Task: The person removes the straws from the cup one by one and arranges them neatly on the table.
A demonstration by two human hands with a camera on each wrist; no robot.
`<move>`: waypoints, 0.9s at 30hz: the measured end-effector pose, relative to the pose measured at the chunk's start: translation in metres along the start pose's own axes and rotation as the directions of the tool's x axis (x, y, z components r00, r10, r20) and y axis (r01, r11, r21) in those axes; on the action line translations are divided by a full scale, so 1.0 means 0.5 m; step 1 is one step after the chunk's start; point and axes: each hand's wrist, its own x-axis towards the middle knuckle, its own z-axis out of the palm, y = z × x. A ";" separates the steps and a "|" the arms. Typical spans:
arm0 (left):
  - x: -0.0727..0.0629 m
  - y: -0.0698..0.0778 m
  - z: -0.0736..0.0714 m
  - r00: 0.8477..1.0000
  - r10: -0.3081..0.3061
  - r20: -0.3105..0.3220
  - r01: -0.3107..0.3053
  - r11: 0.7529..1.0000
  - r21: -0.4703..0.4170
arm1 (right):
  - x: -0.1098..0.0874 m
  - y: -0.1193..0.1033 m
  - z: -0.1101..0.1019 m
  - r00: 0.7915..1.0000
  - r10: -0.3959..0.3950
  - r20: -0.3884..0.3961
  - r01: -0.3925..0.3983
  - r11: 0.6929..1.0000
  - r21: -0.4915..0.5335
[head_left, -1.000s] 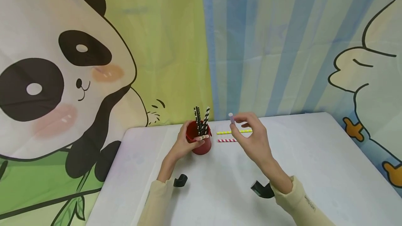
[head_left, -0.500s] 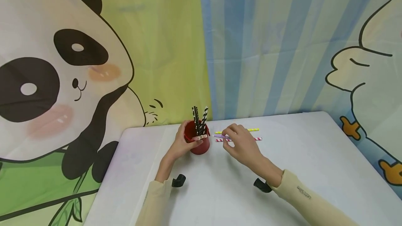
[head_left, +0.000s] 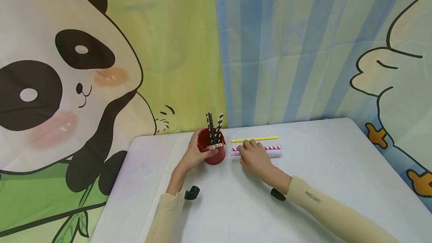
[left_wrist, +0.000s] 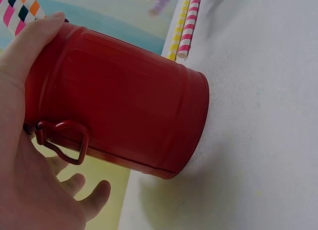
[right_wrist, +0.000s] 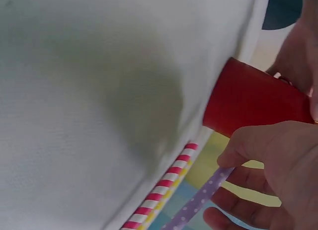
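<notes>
By the left hand (head_left: 197, 154), the pail (head_left: 219, 156) is gripped, thumb and fingers curled about its rim; by the right hand (head_left: 254, 159), the purple straw (right_wrist: 198, 199) is pinched between thumb and fingers. The straw is held right of the pail, long axis pointed sideways toward it. The red straw (head_left: 272, 147) and yellow straw (head_left: 266, 138) are also seen right of the pail.

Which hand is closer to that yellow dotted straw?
Right: the right hand is just on the near side of the yellow dotted straw; the left hand grips the red pail, left of the straw.
</notes>
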 end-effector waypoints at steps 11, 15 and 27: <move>-0.004 0.008 -0.003 1.000 0.006 0.003 -0.006 1.000 0.023 | -0.001 0.003 0.038 0.999 0.014 0.052 -0.010 0.996 -0.085; 0.000 0.000 0.001 1.000 0.005 -0.013 -0.004 1.000 0.010 | -0.002 0.005 0.041 0.997 0.030 0.073 -0.024 0.996 -0.087; 0.030 -0.079 0.012 0.999 0.009 -0.050 -0.007 0.999 0.033 | -0.001 0.009 0.043 0.995 0.034 0.097 -0.028 0.998 -0.054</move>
